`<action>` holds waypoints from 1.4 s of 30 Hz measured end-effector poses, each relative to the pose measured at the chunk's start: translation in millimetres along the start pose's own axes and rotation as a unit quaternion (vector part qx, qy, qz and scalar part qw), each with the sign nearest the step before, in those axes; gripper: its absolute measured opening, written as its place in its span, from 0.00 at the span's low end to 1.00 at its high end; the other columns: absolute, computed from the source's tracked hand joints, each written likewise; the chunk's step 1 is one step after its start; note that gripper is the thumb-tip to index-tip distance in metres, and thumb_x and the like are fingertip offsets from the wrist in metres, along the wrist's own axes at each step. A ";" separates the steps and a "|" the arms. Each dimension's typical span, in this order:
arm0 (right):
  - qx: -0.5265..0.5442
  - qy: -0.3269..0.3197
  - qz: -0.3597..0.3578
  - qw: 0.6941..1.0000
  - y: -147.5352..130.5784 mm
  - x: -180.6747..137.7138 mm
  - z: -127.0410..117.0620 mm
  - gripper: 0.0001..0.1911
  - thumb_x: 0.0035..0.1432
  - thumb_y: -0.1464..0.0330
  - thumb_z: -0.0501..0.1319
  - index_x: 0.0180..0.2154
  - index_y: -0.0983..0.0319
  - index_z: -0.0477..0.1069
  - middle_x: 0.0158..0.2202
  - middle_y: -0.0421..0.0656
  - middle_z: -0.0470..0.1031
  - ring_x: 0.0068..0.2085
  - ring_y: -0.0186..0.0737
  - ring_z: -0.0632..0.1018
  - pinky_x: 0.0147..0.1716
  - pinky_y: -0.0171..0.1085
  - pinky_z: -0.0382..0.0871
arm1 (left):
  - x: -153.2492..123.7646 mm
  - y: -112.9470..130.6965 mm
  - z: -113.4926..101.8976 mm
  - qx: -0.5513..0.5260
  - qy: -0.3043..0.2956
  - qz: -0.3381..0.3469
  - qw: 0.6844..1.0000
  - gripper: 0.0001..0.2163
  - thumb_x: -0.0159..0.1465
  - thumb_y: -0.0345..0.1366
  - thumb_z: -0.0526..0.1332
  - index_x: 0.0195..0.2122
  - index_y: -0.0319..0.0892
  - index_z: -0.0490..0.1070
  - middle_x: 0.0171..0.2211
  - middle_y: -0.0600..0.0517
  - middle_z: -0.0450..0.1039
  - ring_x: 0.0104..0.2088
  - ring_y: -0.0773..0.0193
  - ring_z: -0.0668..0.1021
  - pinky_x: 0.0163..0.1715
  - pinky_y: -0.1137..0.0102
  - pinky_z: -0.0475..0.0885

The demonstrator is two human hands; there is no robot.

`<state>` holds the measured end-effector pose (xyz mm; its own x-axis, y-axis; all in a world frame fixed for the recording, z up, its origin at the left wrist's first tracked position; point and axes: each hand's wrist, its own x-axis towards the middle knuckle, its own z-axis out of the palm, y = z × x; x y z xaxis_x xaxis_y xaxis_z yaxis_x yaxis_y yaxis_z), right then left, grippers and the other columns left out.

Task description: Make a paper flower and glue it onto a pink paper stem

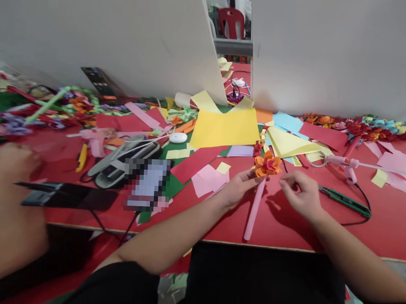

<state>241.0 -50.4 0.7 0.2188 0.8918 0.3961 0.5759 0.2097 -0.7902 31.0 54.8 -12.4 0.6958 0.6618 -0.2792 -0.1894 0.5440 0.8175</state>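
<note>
An orange paper flower [268,164] tops a pink paper tube [254,212] that slants down toward the table's front edge. My left hand [240,188] grips the flower from the left, at its base where the tube begins. Just right of the petals is my right hand [300,192], its fingers curled in and the tips drawn together. Whether anything small is between those tips is hidden. A string of small red and yellow paper pieces [260,143] lies behind the flower.
To the right lie a green box cutter [345,201] and a pink glue gun [344,162] with its cord. Yellow card [226,128] and paper scraps cover the middle. Leftward are a phone [148,183], a grey case [122,159] and another person's blurred arm [13,215].
</note>
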 end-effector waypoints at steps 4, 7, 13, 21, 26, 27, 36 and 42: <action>-0.089 0.072 -0.055 0.992 7.1 9.5 -16.3 0.11 0.71 0.64 0.66 0.50 0.56 0.84 0.25 0.37 0.71 0.26 0.40 0.74 0.31 0.40 0.71 | -2.3 -0.3 -0.9 0.044 -0.004 -0.011 0.999 0.28 0.55 0.51 0.86 0.52 0.41 0.88 0.46 0.44 0.86 0.40 0.62 0.83 0.43 0.68 0.78; -0.138 -0.023 -0.049 0.989 11.4 11.2 -18.6 0.12 0.70 0.67 0.65 0.50 0.58 0.85 0.28 0.40 0.76 0.29 0.41 0.76 0.32 0.39 0.70 | -3.5 -1.9 -0.7 0.058 -0.017 -0.007 0.998 0.26 0.56 0.51 0.85 0.51 0.42 0.88 0.46 0.43 0.86 0.42 0.59 0.84 0.46 0.66 0.79; -0.132 -0.017 -0.059 0.989 11.9 12.0 -19.4 0.12 0.75 0.67 0.64 0.44 0.58 0.88 0.30 0.43 0.77 0.30 0.41 0.77 0.33 0.40 0.68 | -1.1 -3.7 -3.3 0.053 -0.016 -0.010 0.998 0.23 0.59 0.49 0.84 0.49 0.41 0.89 0.45 0.42 0.87 0.41 0.58 0.85 0.44 0.65 0.79; -0.028 0.077 -0.045 0.996 11.3 16.2 -30.1 0.05 0.68 0.64 0.75 0.38 0.54 0.90 0.33 0.43 0.80 0.29 0.38 0.75 0.27 0.40 0.67 | 1.5 -2.4 -7.8 0.018 0.011 -0.019 1.000 0.23 0.55 0.47 0.87 0.47 0.41 0.89 0.42 0.46 0.86 0.37 0.64 0.81 0.41 0.69 0.73; 0.103 0.132 -0.048 0.985 16.0 17.5 -33.1 0.08 0.60 0.62 0.82 0.32 0.54 0.86 0.34 0.41 0.77 0.35 0.40 0.76 0.34 0.41 0.72 | 3.4 -0.1 -7.1 0.000 0.017 -0.020 1.000 0.22 0.54 0.47 0.87 0.43 0.40 0.88 0.37 0.48 0.83 0.34 0.65 0.79 0.36 0.70 0.70; 0.131 0.145 -0.049 0.980 17.5 18.2 -33.2 0.10 0.58 0.61 0.83 0.31 0.54 0.85 0.35 0.41 0.76 0.36 0.41 0.77 0.36 0.42 0.74 | 3.9 0.3 -7.0 -0.002 0.018 -0.019 1.000 0.22 0.54 0.47 0.87 0.43 0.40 0.87 0.37 0.48 0.83 0.34 0.66 0.78 0.35 0.70 0.69; 0.228 0.351 -0.043 0.907 24.7 33.9 -43.2 0.22 0.58 0.57 0.82 0.30 0.56 0.71 0.30 0.35 0.69 0.28 0.35 0.71 0.27 0.37 0.64 | 6.3 0.9 -10.6 -0.024 0.030 -0.015 0.999 0.22 0.55 0.46 0.87 0.44 0.39 0.87 0.40 0.47 0.84 0.33 0.67 0.78 0.33 0.71 0.69; 0.144 0.421 -0.046 0.895 29.0 39.4 -63.0 0.17 0.61 0.56 0.79 0.32 0.55 0.74 0.30 0.37 0.72 0.28 0.40 0.77 0.28 0.42 0.70 | 8.8 2.1 -12.8 -0.064 0.049 0.008 0.997 0.18 0.58 0.43 0.85 0.44 0.39 0.87 0.42 0.46 0.85 0.40 0.62 0.83 0.40 0.70 0.76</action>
<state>315.9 -34.4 22.9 0.7662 0.2735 0.5814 0.4217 0.4688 -0.7762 27.8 68.4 -19.6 0.6226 0.7148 -0.3184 -0.2917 0.5896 0.7532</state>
